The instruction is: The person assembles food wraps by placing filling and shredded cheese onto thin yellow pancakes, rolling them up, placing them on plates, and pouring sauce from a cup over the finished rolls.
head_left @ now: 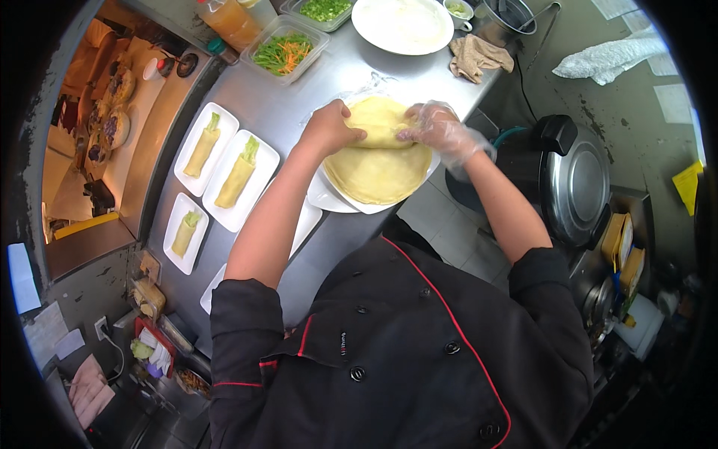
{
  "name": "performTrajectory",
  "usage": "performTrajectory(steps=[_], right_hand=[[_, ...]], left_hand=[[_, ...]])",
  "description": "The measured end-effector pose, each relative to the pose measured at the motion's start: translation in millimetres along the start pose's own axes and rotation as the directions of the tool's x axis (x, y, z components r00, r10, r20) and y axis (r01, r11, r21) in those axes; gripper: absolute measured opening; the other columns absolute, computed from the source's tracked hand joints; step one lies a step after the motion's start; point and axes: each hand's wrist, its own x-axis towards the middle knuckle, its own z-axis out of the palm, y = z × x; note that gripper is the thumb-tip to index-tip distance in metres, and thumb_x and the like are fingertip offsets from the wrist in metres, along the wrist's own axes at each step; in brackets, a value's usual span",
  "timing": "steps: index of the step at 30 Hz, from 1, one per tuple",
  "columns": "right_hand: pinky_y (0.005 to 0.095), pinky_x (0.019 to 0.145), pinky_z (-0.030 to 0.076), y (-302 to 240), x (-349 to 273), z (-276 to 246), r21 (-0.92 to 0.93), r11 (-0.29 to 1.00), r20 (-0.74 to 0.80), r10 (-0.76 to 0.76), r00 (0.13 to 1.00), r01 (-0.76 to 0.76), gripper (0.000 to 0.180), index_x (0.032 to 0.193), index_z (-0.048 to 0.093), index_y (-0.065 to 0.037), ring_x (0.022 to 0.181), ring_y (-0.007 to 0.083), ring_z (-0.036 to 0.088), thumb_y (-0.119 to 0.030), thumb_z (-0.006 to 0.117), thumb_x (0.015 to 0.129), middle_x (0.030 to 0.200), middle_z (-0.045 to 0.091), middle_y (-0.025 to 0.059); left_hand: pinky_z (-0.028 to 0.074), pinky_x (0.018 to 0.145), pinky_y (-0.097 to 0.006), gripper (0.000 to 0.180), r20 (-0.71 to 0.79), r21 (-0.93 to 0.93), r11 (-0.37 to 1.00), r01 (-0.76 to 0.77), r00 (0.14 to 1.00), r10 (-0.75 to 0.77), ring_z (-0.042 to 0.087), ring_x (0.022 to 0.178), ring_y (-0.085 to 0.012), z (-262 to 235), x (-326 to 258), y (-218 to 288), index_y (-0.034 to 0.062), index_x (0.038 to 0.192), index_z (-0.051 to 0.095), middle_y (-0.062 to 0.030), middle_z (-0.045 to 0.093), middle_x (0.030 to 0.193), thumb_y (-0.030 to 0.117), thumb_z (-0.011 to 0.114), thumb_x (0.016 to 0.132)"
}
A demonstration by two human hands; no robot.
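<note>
Thin pale-yellow round crepes lie in front of me. My left hand [333,127], bare, pinches the left side of the upper crepe [370,123]. On its right side, my right hand [436,129] grips the same crepe through a clear plastic glove. The upper crepe's near edge lies curled across the lower crepe [378,176], which rests on a white plate [329,196]. Whether both are separate sheets I cannot tell. To the left, rolled crepes with green leaf at one end sit on white rectangular plates, one on the middle plate [241,200].
Tubs of shredded vegetables [284,54] and chopped greens [324,9] stand at the back, beside bottles [228,24]. A white bowl [402,26] and a brown cloth [480,58] are at the back right. A large dark lidded cooker [572,179] stands to my right.
</note>
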Motion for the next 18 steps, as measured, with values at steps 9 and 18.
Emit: performTrajectory(steps=[9,18], right_hand=[[0.0405,0.080,0.054,36.6,-21.0,66.2,0.105,0.959,-0.661,-0.129,0.739,0.262,0.023,0.106,0.070,0.001,0.084,0.0340,0.069,-0.011,0.068,0.086,0.092,0.071,0.0195],[0.0414,0.077,0.054,18.3,-49.5,80.4,0.178,0.977,-0.674,0.033,0.738,0.119,0.015,0.097,0.072,-0.004,0.086,0.0340,0.069,-0.006,0.065,0.084,0.092,0.071,0.0175]], left_hand=[[0.053,0.081,-0.035,0.048,-0.470,-0.077,0.945,-0.319,0.847,0.248,0.065,0.088,-0.0266,62.3,-47.7,-16.0,-0.0022,0.109,0.068,-0.0147,0.065,0.105,0.020,0.087,0.071],[0.053,0.083,-0.037,0.046,-0.564,-0.007,0.937,-0.349,0.775,0.284,0.064,0.092,-0.0283,70.7,-42.9,-25.2,0.0014,0.109,0.070,-0.0126,0.066,0.105,0.015,0.087,0.069]])
